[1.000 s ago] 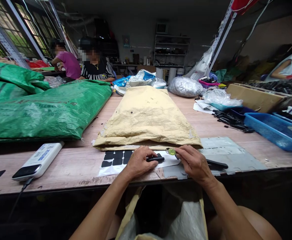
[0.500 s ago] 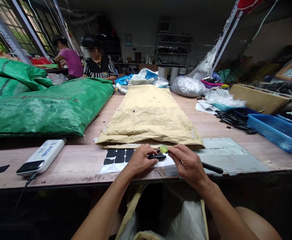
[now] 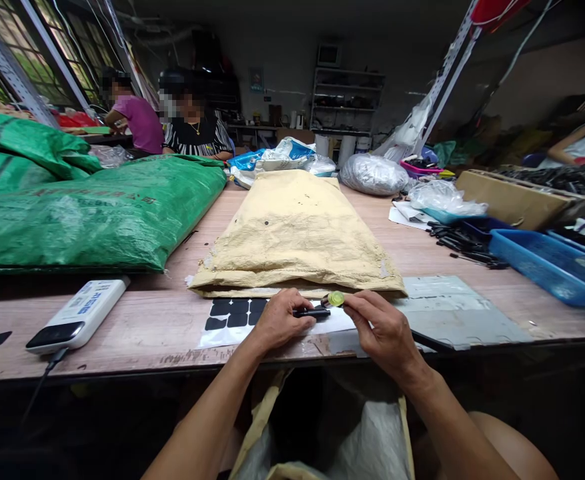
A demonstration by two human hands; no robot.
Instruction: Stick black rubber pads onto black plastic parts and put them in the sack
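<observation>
My left hand [image 3: 283, 319] is closed around a slim black pen-like stick [image 3: 315, 313], whose end points right over the table's front edge. Between the fingertips of my right hand [image 3: 379, 325] is a small, round yellow-green translucent piece [image 3: 335, 299], just beyond the stick's end. A short dark part shows beside this piece; whether it joins the stick, I cannot tell. Below both hands lies a white sheet [image 3: 242, 335] with black rounded-square stickers [image 3: 238, 319]. Another black rod [image 3: 431, 341] lies to the right, partly hidden by my right hand.
A flat cream sack [image 3: 297, 227] lies ahead, a full green sack [image 3: 102, 213] to its left. A white power bank [image 3: 79, 313] with a cable is front left. Blue trays [image 3: 547, 267] and black sticks [image 3: 465, 245] are right. An open sack [image 3: 267, 413] hangs below. Co-workers sit beyond.
My right hand has shifted slightly right with the yellow-green piece, widening the gap from my left hand. My left hand keeps its hold on the black stick. The view has shifted a little.
</observation>
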